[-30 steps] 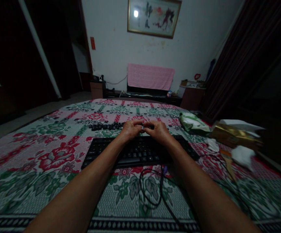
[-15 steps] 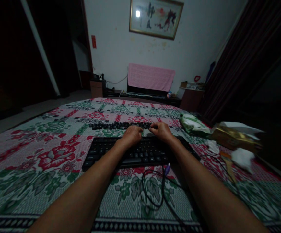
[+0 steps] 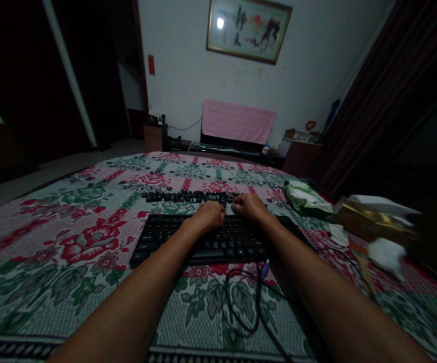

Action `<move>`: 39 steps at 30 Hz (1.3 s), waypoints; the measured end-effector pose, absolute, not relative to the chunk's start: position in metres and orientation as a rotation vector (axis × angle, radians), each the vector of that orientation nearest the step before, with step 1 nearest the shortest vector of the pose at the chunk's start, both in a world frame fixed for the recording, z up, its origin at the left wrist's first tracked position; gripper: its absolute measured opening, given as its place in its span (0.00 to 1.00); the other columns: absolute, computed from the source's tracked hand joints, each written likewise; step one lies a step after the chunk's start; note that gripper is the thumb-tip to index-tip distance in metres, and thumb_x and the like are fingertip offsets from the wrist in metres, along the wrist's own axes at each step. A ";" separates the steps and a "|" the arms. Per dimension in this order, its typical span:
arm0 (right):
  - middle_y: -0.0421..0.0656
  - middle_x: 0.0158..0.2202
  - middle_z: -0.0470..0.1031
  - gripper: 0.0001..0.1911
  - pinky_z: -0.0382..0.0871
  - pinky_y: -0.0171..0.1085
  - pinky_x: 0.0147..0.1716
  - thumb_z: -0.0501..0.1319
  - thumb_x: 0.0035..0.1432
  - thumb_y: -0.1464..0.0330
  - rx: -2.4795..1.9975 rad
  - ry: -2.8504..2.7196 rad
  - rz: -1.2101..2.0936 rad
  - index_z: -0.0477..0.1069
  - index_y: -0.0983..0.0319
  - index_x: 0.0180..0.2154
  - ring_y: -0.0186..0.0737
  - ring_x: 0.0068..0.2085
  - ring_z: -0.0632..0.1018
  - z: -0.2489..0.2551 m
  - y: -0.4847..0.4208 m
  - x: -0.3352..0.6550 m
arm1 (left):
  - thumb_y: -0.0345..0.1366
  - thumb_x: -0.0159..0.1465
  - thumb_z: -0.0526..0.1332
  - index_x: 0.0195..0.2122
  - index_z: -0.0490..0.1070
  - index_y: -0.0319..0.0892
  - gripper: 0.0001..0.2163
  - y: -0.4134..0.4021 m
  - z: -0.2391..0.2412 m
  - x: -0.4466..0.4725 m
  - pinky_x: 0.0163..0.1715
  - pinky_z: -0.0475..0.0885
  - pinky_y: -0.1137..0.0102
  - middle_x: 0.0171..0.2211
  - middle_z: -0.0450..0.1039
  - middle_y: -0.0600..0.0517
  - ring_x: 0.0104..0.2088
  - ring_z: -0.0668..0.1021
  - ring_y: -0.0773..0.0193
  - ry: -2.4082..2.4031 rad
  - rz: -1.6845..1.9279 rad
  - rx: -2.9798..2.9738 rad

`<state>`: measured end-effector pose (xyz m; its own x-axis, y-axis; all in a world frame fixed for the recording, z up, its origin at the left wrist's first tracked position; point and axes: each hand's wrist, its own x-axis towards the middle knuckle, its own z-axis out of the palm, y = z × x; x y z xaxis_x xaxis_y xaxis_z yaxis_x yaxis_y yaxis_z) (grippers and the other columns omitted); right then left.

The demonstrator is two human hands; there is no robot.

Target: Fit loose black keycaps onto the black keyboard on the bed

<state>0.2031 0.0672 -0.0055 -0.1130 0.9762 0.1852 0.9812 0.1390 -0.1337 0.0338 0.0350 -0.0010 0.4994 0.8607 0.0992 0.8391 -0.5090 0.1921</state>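
Note:
A black keyboard (image 3: 158,237) lies on the flowered bedspread in front of me, its lettered keys facing up. Just beyond its far edge runs a row of loose black keycaps (image 3: 176,196). My left hand (image 3: 209,215) is over the far middle of the keyboard, fingers curled together; whatever they hold is hidden. To its right, my right hand (image 3: 251,206) is closed in a pinch beside the right end of the keycap row. Anything between its fingertips is too small and dark to make out. My right forearm hides part of the keyboard's right side.
A black cable (image 3: 229,302) with a purple plug (image 3: 265,269) loops on the bedspread (image 3: 89,282) nearer me. At right lie a green-and-white tissue pack (image 3: 307,197), a gold box (image 3: 373,219) and crumpled white tissue (image 3: 386,254). A pink cloth (image 3: 239,121) hangs beyond the bed.
My left hand has drawn slightly back toward me, over the keyboard, uncovering more keycaps. The right hand stays pinched near the row. The whole view has shifted a little.

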 end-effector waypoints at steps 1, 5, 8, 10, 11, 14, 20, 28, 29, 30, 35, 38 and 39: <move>0.45 0.39 0.78 0.16 0.66 0.33 0.40 0.58 0.51 0.66 -1.930 -2.193 -0.036 0.74 0.58 0.43 0.42 0.43 0.76 -0.005 0.068 0.202 | 0.32 0.60 0.49 0.36 0.76 0.41 0.15 0.035 -0.001 0.034 0.44 0.68 0.68 0.38 0.77 0.45 0.42 0.77 0.57 1.489 0.270 2.616; 0.46 0.39 0.78 0.15 0.66 0.35 0.41 0.57 0.52 0.66 -1.960 -2.209 -0.041 0.75 0.58 0.42 0.43 0.43 0.76 -0.004 0.069 0.200 | 0.32 0.60 0.49 0.37 0.76 0.42 0.15 0.038 -0.003 0.034 0.44 0.68 0.68 0.38 0.77 0.45 0.42 0.77 0.57 1.483 0.262 2.624; 0.46 0.39 0.78 0.14 0.66 0.36 0.41 0.56 0.52 0.66 -1.995 -2.204 -0.039 0.75 0.57 0.40 0.44 0.43 0.76 -0.004 0.070 0.199 | 0.32 0.60 0.49 0.38 0.76 0.41 0.15 0.038 -0.004 0.034 0.44 0.68 0.68 0.39 0.77 0.45 0.42 0.77 0.57 1.477 0.273 2.631; 0.46 0.39 0.78 0.14 0.67 0.36 0.40 0.56 0.52 0.66 -2.012 -2.194 -0.044 0.75 0.58 0.40 0.44 0.43 0.76 -0.004 0.071 0.198 | 0.32 0.60 0.49 0.37 0.76 0.41 0.15 0.038 -0.004 0.034 0.43 0.69 0.68 0.38 0.77 0.45 0.42 0.77 0.57 1.480 0.266 2.636; 0.46 0.39 0.78 0.14 0.67 0.37 0.40 0.56 0.52 0.66 -2.015 -2.194 -0.047 0.75 0.58 0.39 0.44 0.43 0.76 -0.004 0.072 0.198 | 0.32 0.60 0.49 0.36 0.76 0.41 0.15 0.037 -0.004 0.034 0.43 0.69 0.68 0.38 0.77 0.45 0.42 0.77 0.57 1.478 0.264 2.642; 0.47 0.39 0.78 0.14 0.66 0.37 0.40 0.55 0.52 0.66 -1.999 -2.206 -0.062 0.75 0.58 0.40 0.45 0.42 0.76 -0.006 0.072 0.199 | 0.31 0.60 0.49 0.36 0.76 0.41 0.15 0.035 -0.001 0.033 0.43 0.68 0.69 0.38 0.77 0.45 0.41 0.77 0.58 1.480 0.264 2.641; 0.47 0.37 0.78 0.15 0.65 0.35 0.38 0.55 0.53 0.65 -1.916 -2.170 -0.151 0.75 0.59 0.40 0.42 0.40 0.76 -0.004 0.070 0.201 | 0.32 0.59 0.49 0.36 0.76 0.41 0.15 0.034 0.000 0.033 0.43 0.69 0.68 0.37 0.77 0.45 0.41 0.77 0.57 1.477 0.254 2.630; 0.45 0.35 0.77 0.19 0.64 0.34 0.39 0.46 0.58 0.65 -1.627 -1.758 -0.083 0.74 0.62 0.38 0.39 0.38 0.75 0.026 0.045 0.211 | 0.30 0.59 0.50 0.41 0.75 0.42 0.15 0.032 0.005 0.030 0.44 0.68 0.70 0.40 0.76 0.46 0.43 0.76 0.59 1.424 0.232 2.655; 0.45 0.35 0.77 0.20 0.64 0.34 0.39 0.44 0.58 0.65 -1.578 -1.719 -0.027 0.74 0.63 0.38 0.39 0.38 0.75 0.030 0.039 0.213 | 0.31 0.59 0.50 0.40 0.75 0.42 0.15 0.031 0.006 0.028 0.44 0.68 0.70 0.40 0.77 0.46 0.42 0.77 0.59 1.432 0.215 2.654; 0.45 0.35 0.77 0.22 0.64 0.34 0.39 0.42 0.59 0.65 -1.535 -1.692 0.019 0.73 0.63 0.39 0.38 0.38 0.75 0.033 0.033 0.213 | 0.31 0.59 0.50 0.39 0.76 0.41 0.15 0.029 0.007 0.027 0.43 0.68 0.69 0.39 0.77 0.45 0.42 0.77 0.58 1.448 0.198 2.648; 0.46 0.31 0.75 0.23 0.65 0.37 0.39 0.40 0.61 0.63 -1.492 -1.691 0.042 0.72 0.63 0.33 0.40 0.36 0.74 0.042 0.004 0.207 | 0.39 0.61 0.49 0.38 0.74 0.41 0.15 0.016 0.008 0.011 0.42 0.69 0.66 0.40 0.76 0.43 0.43 0.76 0.55 1.502 0.161 2.575; 0.44 0.27 0.73 0.22 0.66 0.35 0.30 0.41 0.61 0.58 -1.411 -1.629 0.238 0.69 0.63 0.32 0.37 0.27 0.74 0.039 -0.006 0.195 | 0.48 0.60 0.49 0.41 0.71 0.41 0.20 0.006 0.007 -0.001 0.44 0.67 0.63 0.42 0.74 0.42 0.45 0.75 0.53 1.537 0.172 2.554; 0.43 0.27 0.73 0.21 0.66 0.34 0.27 0.42 0.61 0.56 -1.369 -1.594 0.355 0.67 0.63 0.32 0.35 0.24 0.73 0.037 -0.008 0.191 | 0.51 0.60 0.49 0.42 0.70 0.41 0.21 0.003 0.006 -0.004 0.45 0.67 0.62 0.43 0.74 0.42 0.46 0.74 0.52 1.536 0.181 2.552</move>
